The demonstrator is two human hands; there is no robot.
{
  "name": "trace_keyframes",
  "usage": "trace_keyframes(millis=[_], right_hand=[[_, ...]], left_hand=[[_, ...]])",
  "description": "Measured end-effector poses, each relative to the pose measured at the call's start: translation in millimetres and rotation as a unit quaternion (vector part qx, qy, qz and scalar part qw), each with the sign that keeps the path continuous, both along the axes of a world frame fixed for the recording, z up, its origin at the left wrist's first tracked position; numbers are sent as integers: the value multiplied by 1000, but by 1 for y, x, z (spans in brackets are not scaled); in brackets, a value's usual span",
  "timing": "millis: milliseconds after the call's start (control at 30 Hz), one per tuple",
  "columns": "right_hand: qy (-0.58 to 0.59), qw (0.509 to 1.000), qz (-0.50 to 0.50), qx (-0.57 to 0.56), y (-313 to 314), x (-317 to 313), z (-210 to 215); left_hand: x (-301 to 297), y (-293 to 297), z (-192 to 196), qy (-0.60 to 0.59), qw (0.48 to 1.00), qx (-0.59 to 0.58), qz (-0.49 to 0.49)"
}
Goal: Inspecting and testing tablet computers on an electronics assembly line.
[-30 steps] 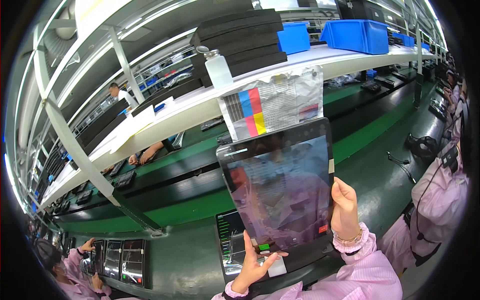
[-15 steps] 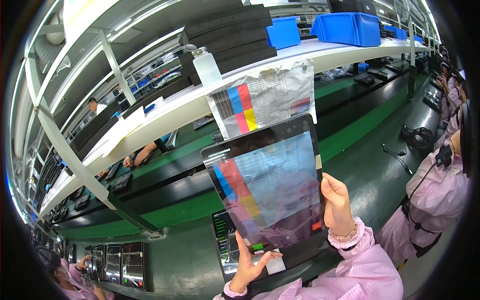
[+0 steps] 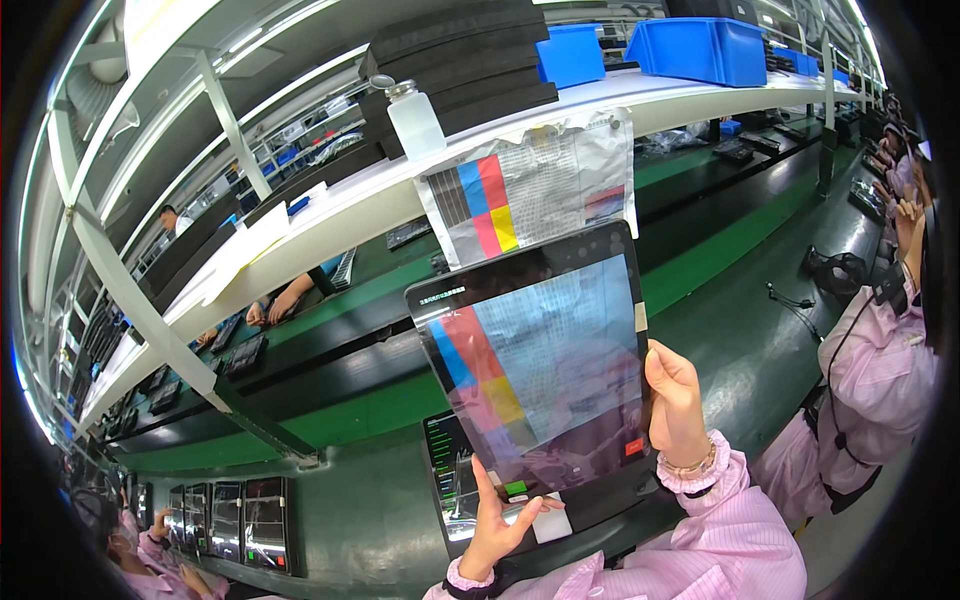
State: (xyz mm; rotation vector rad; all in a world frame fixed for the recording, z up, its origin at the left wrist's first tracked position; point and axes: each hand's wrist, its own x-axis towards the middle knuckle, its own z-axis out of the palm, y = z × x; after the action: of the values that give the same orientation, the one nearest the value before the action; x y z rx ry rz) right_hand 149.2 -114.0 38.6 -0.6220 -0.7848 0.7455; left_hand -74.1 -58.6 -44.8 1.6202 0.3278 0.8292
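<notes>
A black tablet (image 3: 550, 380) is raised and tilted between my hands, its screen showing a tinted picture of a colour chart. Its right edge is gripped by my right hand (image 3: 677, 400), with the thumb at the edge and the other fingers mostly hidden behind. At the lower left corner, my left hand (image 3: 492, 530) supports the tablet, index finger up along the edge and thumb across the bottom. Just beyond the tablet's top edge hangs a wrinkled printed chart sheet (image 3: 550, 180) with blue, red and yellow blocks. Below, another dark-screened device (image 3: 450, 480) lies partly hidden on the green bench.
A white shelf (image 3: 350, 190) crosses ahead, carrying a clear dispenser bottle (image 3: 416, 125), black foam trays (image 3: 460, 70) and blue bins (image 3: 700, 52). A slanted metal post (image 3: 150, 300) stands left. Several tablets (image 3: 265, 525) rest lower left. Co-workers in pink sit on both sides.
The tablet's live picture looks brighter and shifted slightly, while both hands keep their hold. The view has moved a little. At the right, a co-worker's hand has come up.
</notes>
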Motion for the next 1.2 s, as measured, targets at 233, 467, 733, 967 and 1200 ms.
trace_keyframes(millis=[233,467,733,967,1200], right_hand=[[4,1000,15,5,0,1,-1],[2,1000,5,0,0,0,0],[8,1000,16,0,0,0,-3],[18,999,1,-45,-8,-4,-17],[24,998,-11,-65,-22,-7,-43]], left_hand=[[-2,0,-4,-29,999,-33,-7],[-2,0,-10,-9,998,-22,51],[2,-3,1,-20,999,-1,48],[4,-1,4,-30,993,6,114],[24,24,41,-40,987,-19,152]])
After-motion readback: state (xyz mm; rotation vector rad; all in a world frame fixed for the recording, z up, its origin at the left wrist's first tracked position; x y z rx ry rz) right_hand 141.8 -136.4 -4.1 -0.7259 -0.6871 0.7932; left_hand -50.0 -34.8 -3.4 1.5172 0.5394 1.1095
